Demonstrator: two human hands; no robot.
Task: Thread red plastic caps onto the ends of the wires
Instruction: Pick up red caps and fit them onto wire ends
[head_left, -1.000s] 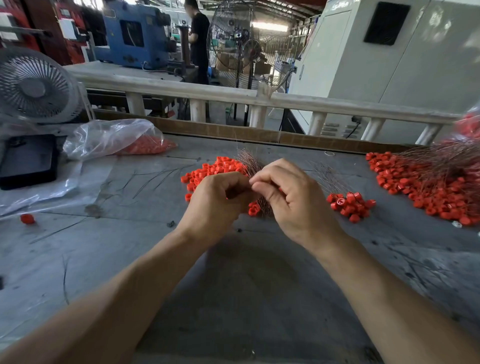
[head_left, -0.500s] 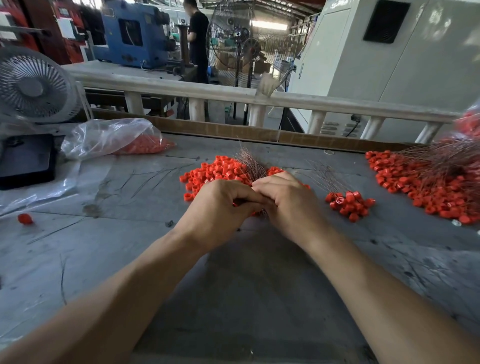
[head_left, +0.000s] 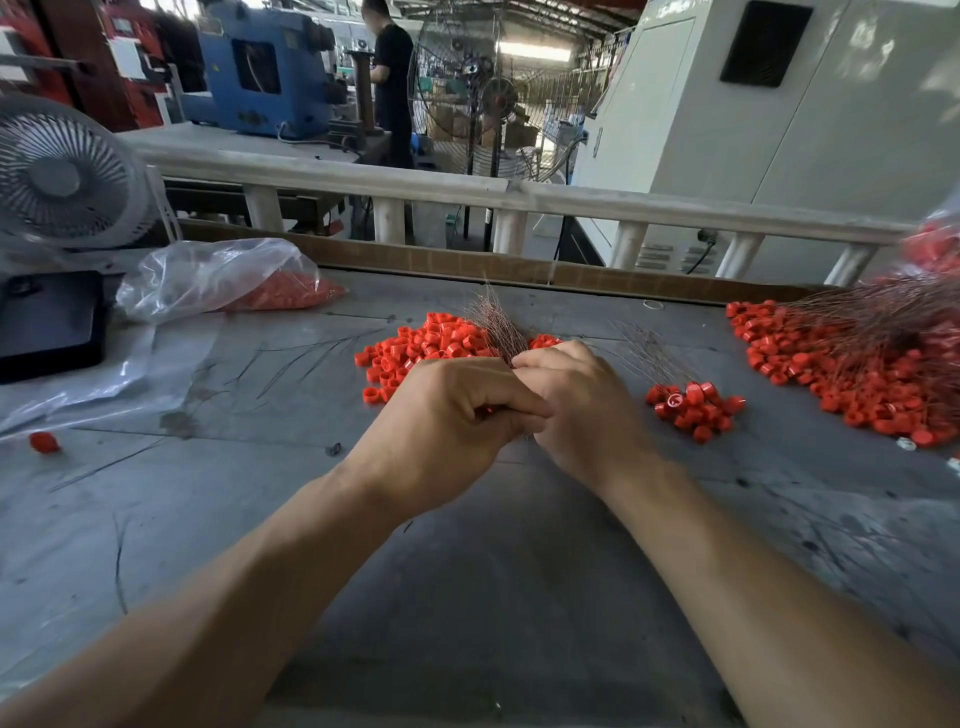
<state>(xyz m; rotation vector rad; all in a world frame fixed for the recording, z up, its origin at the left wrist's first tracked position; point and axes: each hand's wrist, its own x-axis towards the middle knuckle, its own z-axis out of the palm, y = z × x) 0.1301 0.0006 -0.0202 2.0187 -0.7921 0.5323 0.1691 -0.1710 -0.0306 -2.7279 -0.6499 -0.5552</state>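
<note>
Plainly, the likeliest slip is a fine wire missing the cap's hole or bending, since both hands meet knuckle to knuckle and hide the joining point. The left hand has its fingers curled tight round a bundle of wires that fans up behind the knuckles, with a glimpse of red beneath them; the right hand is curled against it, though what it pinches I cannot tell. A loosened grip could let the bundle splay into the loose red caps just beyond the hands. The grey desk is scuffed and strewn with stray wires; a small cluster of caps lies to the right, a finished heap further right, a plastic bag and a fan to the left. Behind a railing, a workshop with machines.
</note>
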